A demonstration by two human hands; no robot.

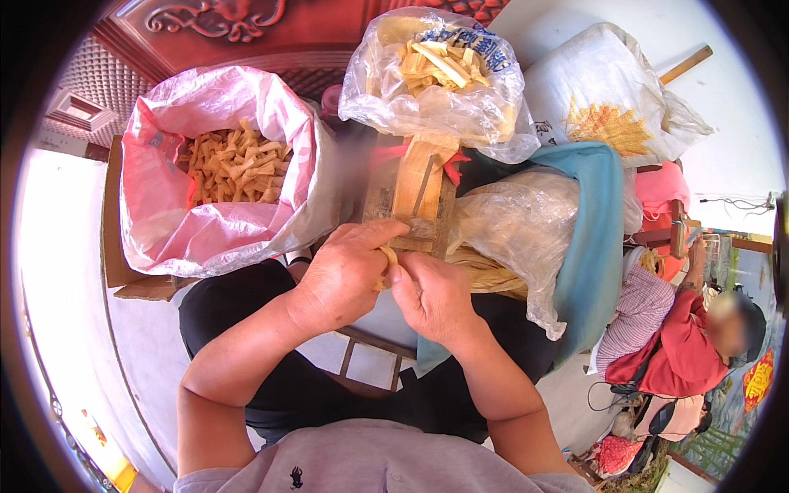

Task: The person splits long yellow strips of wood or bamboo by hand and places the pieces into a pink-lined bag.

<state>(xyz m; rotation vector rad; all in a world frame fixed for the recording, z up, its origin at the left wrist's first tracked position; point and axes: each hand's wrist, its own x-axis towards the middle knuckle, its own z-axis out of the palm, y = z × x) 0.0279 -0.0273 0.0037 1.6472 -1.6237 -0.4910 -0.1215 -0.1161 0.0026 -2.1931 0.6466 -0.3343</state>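
Both hands meet low in front of the wooden stand, at the middle of the view. My left hand (342, 274) grips a short, pale tan strip (389, 257) that looks knotted or folded, perhaps tofu skin. On the strip's other side, my right hand (437, 296) pinches it between thumb and curled fingers; its far end is hidden. Just beyond the fingertips stands a wooden block (404, 194) with a narrow dark metal bar or slot along it. Long tan strips (490, 271) lie to the right, partly beneath a clear plastic sheet (524, 215).
A pink-lined woven sack (228, 240) of small knotted tan pieces (240, 163) stands at left. Behind the block, a clear plastic bag (382, 98) holds pale cut pieces (441, 65). A teal cloth (601, 246) drapes at right, near a white sack (592, 86). Another person (684, 345) sits farther right.
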